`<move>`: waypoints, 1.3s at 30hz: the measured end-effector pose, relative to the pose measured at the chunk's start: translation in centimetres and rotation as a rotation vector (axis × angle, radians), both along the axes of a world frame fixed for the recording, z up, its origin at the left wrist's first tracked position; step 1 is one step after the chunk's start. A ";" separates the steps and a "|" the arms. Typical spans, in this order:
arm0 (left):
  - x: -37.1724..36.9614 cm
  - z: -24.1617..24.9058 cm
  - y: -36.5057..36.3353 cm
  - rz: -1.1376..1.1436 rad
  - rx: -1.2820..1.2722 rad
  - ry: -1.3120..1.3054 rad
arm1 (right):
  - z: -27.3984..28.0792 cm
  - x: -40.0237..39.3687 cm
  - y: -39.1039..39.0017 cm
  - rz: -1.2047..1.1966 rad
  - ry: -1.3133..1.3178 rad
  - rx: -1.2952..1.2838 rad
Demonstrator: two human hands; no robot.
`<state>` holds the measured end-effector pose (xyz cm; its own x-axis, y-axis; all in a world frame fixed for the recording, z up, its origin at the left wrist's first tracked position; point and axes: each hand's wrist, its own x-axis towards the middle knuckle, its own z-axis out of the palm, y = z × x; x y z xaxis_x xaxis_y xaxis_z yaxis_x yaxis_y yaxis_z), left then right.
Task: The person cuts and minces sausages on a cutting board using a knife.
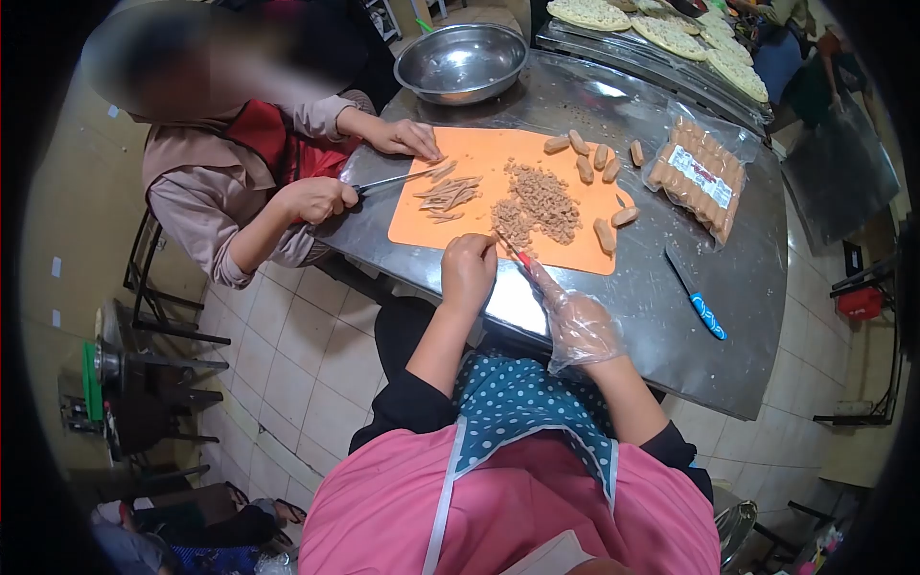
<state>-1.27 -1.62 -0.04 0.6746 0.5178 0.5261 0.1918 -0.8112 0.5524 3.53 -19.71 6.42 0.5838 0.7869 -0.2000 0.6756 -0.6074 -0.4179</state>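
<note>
An orange cutting board [407, 216] lies on the metal table, with a heap of chopped sausage [544, 203] at its middle. My right hand [583, 326], in a clear plastic glove, is closed on a red-handled knife [523, 259] at the board's near edge. Beside the blade, my left hand [467, 268] is bare with its fingers bent together; what they hold, if anything, is too small to make out. Sausage strips [448, 195] lie on the board's left part. Several short sausage pieces [601, 156] rest along its right and far edges.
Across the board's left side, a co-worker's hand [321, 199] holds a long knife. A steel bowl [462, 65] stands at the far edge. To the right lie a sausage pack [698, 177] and a blue-handled knife [707, 314]. Trays of topped flat dough [671, 36] stand beyond.
</note>
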 end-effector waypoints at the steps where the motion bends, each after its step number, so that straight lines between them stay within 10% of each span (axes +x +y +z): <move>1: 0.0 0.0 0.0 0.001 -0.001 0.001 | -0.1 -0.1 0.3 -0.014 -0.001 0.005; 39: -0.7 -0.2 0.7 -0.058 -0.174 -0.006 | 0.7 -0.7 -0.6 -0.040 0.092 -0.060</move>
